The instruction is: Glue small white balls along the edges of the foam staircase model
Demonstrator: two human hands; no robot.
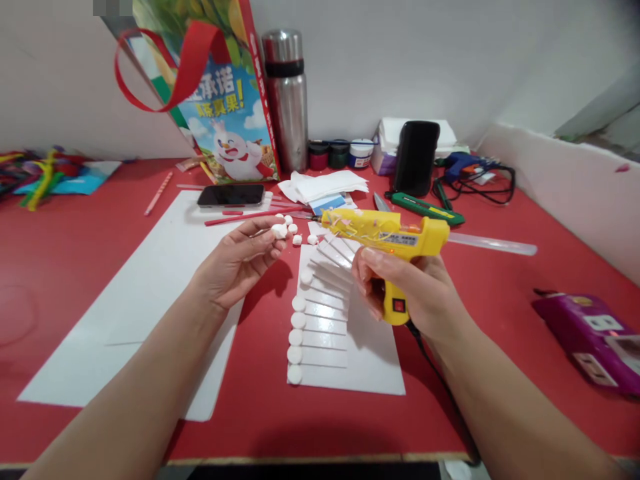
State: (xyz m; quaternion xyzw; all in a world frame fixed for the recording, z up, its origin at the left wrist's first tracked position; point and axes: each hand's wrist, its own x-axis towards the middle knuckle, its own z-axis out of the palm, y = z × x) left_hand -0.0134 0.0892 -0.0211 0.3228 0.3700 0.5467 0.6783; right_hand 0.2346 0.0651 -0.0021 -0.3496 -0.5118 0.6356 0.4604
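Note:
My right hand (pixel 400 273) grips a yellow hot glue gun (pixel 400 233) by its handle, with a clear glue stick (pixel 493 243) jutting from its rear and the nozzle pointing left. Pinched between the fingertips of my left hand (pixel 245 257) is a small white ball (pixel 279 231), just left of the nozzle with a gap between. More white balls (pixel 297 239) lie behind and beside it. Below the gun, several white strips (pixel 325 323) fan out on a white sheet (pixel 375 367). White discs (pixel 296 337) sit at the left ends of several strips.
A large white board (pixel 150 267) lies at left, a black phone (pixel 231 195) on its far end. Behind stand a gift bag (pixel 235 127), a steel flask (pixel 287 100) and paint jars (pixel 337 155). A green cutter (pixel 425 208) lies back right, a purple packet (pixel 585 340) at right.

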